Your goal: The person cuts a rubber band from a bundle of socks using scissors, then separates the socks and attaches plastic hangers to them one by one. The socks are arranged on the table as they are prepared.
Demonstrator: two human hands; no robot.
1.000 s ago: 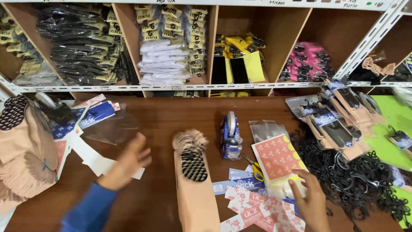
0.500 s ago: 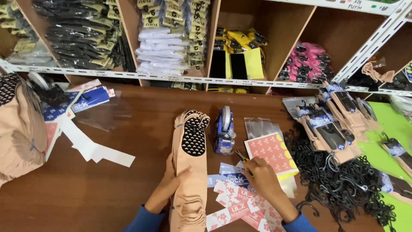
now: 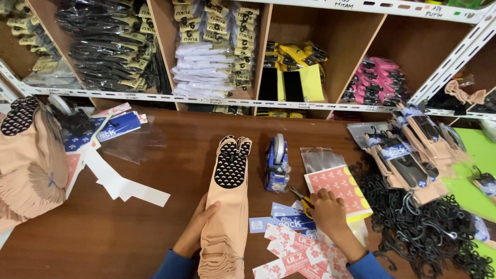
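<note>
A stack of beige socks (image 3: 227, 206) with black dotted soles lies lengthwise on the brown table, toes pointing away. My left hand (image 3: 199, 227) presses against its left side, fingers laid on the fabric. My right hand (image 3: 326, 213) rests on a pile of paper labels, at the lower edge of a pink patterned card (image 3: 338, 188) with yellow tabs. Blue labels (image 3: 281, 221) and pink-and-white labels (image 3: 294, 256) lie just left of and below that hand. Scissors with yellow handles (image 3: 304, 200) lie by my right fingers.
A blue tape dispenser (image 3: 277, 163) stands behind the labels. Black plastic hooks (image 3: 423, 222) are heaped at right, below packaged socks (image 3: 408, 155). A tall sock pile (image 3: 26, 155) sits at left, with white paper strips (image 3: 124, 186) and clear bags (image 3: 129, 142). Shelves (image 3: 217, 101) of packaged goods run behind.
My left hand came back from the clear bags at the left and now rests on the sock stack, which lies farther forward. My right hand shifted up to the pink card.
</note>
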